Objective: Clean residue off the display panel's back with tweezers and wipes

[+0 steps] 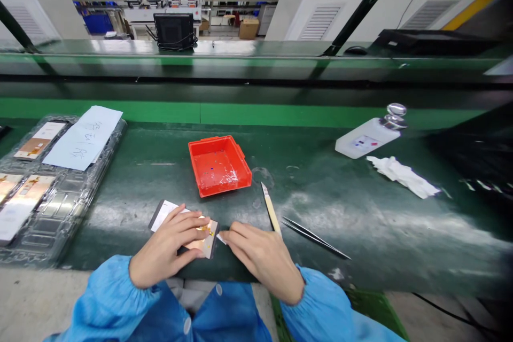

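A thin flat display panel [208,247] with a white section, a copper-coloured section and a small gold flex strip lies tilted on the bench. My left hand [172,243] holds it down, fingers across its top and thumb near the lower edge. By the panel's right end, my right hand [260,256] has its fingers pinched on a small white piece [221,239]; its kind is hard to make out. Just beyond that hand lies a craft knife [271,208] with a pale yellow handle. Metal tweezers [316,238] rest to its right.
A red plastic bin [219,168] sits ahead of my hands. At left, a clear tray [76,192] holds similar panels under a handwritten paper sheet [86,136]. To the right are a white pump bottle [366,138] and a crumpled tissue [403,176]. A raised shelf edge [256,112] runs behind.
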Available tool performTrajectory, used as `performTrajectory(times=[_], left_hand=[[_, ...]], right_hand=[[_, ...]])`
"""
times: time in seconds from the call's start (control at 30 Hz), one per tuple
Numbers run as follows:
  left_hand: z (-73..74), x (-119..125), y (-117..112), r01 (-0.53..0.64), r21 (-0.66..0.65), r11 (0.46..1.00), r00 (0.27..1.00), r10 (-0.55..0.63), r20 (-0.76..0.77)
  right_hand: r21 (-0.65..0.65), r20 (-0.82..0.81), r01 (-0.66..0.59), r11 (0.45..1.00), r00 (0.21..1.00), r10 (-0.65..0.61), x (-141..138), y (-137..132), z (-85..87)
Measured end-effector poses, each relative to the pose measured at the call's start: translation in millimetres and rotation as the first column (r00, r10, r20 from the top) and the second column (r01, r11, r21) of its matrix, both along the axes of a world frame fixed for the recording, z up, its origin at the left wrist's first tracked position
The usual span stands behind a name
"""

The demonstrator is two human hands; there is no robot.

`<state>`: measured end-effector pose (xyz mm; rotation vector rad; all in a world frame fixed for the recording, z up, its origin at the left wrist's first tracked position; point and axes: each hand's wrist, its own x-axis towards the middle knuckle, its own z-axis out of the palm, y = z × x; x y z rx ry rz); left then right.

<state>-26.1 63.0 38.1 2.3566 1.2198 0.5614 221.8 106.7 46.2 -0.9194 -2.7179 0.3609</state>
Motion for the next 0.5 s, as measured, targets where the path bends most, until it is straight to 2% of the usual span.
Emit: performTrajectory(times=[0.2, 0.33, 0.5], left_hand=[[0.4, 0.5, -0.3, -0.003, 0.01, 1.0, 1.0, 0.003, 0.01], [1.6, 1.5, -1.2, -0.011, 0.015, 1.0, 1.0, 0.011, 0.022], [3.0, 2.1, -0.9, -0.013, 0.01, 1.0, 1.0, 0.013, 0.022]], right_hand=[[0.03, 0.001, -0.026, 0.999, 1.0, 0.026, 0.3, 0.1, 0.6], [0.043, -0.018, 0.01, 0.999, 1.0, -0.009, -0.1, -0.6, 1.0], [0.058, 0.001, -0.029, 0.998, 1.0, 0.029, -0.9, -0.9, 3.9]])
